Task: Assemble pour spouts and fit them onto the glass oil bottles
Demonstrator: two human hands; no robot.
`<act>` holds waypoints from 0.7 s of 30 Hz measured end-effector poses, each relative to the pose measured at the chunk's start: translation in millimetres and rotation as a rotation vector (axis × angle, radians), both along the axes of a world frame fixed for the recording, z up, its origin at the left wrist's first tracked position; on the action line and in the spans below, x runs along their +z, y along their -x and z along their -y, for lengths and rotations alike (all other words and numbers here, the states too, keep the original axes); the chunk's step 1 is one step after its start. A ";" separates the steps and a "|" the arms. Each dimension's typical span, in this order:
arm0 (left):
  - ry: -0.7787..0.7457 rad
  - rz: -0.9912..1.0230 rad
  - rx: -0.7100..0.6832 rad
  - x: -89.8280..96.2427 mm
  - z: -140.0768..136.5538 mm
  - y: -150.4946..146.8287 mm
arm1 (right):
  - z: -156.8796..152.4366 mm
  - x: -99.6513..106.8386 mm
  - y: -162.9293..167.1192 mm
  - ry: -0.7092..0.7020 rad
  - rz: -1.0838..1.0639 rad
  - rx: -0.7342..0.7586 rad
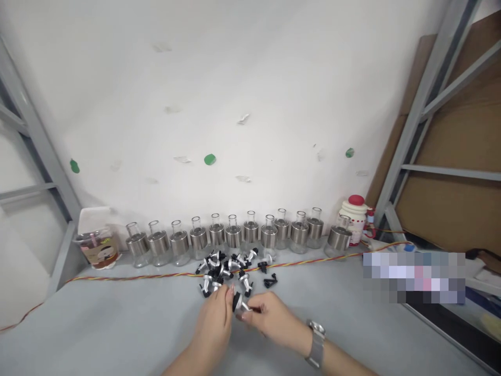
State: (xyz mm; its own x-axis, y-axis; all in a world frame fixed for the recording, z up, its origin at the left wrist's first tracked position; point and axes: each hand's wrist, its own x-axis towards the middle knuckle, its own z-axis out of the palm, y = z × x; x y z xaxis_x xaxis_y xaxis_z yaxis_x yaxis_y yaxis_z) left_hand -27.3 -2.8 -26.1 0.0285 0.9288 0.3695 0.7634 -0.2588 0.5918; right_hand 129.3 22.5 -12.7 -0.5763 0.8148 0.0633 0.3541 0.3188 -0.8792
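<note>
My left hand (214, 319) and my right hand (274, 318) are close together above the grey table. Between them is a bottle pourer (238, 303) with a black stopper end and a silver spout. The fingers of my left hand are closed at the black end. My right thumb and fingers pinch the spout end, so its tip is partly hidden. Just beyond my hands lies a pile of similar pourers (223, 269), silver and black. A small black cap piece (270, 281) rests to the right of the pile.
Several glass bottles with steel collars (198, 237) stand in a row along the white wall. A twisted red-and-yellow wire (156, 277) crosses the table (117, 324). A cup in a paper sleeve (99, 250) stands left, a cream jar with red top (354, 214) right. Metal frame posts flank both sides.
</note>
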 end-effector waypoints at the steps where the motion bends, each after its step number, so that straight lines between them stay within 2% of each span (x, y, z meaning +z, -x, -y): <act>1: 0.061 0.059 0.004 -2.0 -0.4 -0.2 | 1.4 -0.5 -0.9 -0.211 0.088 -0.019; 3: 0.165 0.153 0.015 -4.2 -3.5 3.1 | 3.6 0.2 -3.3 -0.585 0.239 -0.025; 4: 0.196 0.191 0.032 -4.0 -6.2 6.6 | 3.8 1.5 -4.9 -0.703 0.296 -0.023; 5: 0.208 0.225 0.062 -2.7 -9.7 11.1 | 3.0 3.3 -7.0 -0.760 0.332 -0.030; 7: 0.158 0.299 0.145 1.9 -17.0 20.7 | -2.0 7.8 -12.4 -0.747 0.357 -0.092; 10: 0.022 0.296 0.197 8.2 -22.5 27.8 | -18.7 11.9 -25.5 -0.602 0.439 -0.293; 13: -0.047 0.098 0.058 6.8 -18.7 22.0 | -39.4 8.8 -43.5 -0.522 0.635 -0.453; 17: -0.079 -0.159 -0.145 -1.5 -14.3 13.3 | -55.3 -0.1 -61.8 -0.508 0.745 -0.513; 21: -0.126 -0.229 -0.117 -8.2 -22.5 18.7 | -56.6 -3.9 -64.8 -0.524 0.788 -0.530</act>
